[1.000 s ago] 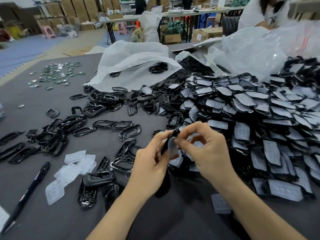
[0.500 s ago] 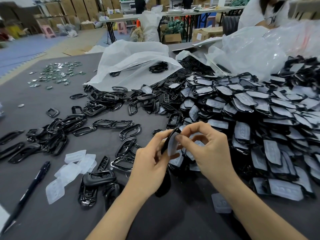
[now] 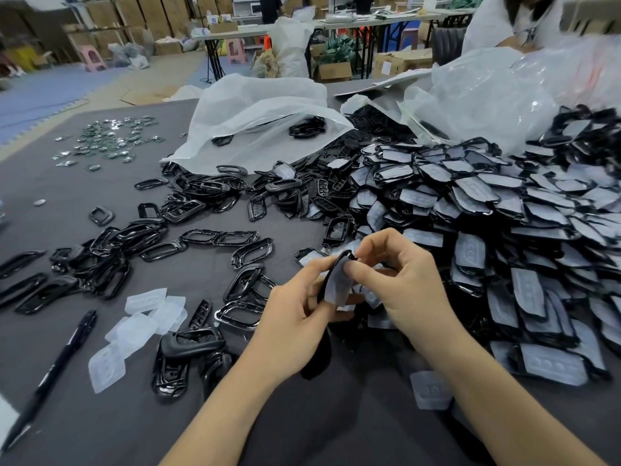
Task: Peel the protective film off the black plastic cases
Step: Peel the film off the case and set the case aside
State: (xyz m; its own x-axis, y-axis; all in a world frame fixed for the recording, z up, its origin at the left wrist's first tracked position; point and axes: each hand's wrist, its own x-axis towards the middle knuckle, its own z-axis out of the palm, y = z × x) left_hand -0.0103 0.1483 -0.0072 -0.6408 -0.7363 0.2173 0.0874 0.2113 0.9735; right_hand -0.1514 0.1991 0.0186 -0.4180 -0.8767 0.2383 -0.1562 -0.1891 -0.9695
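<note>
— Where's the case?
— Your left hand (image 3: 295,317) grips the black case (image 3: 333,269) on edge above the table (image 3: 100,415), just beside the filmed pile (image 3: 487,210).
— And my right?
— Your right hand (image 3: 406,284) pinches its film (image 3: 339,289) between thumb and forefinger.

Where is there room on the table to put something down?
Bare cloth lies between the pen and the left forearm, below the films, and farther back between the metal bits and the frames. The right side is crowded with cases.
</note>
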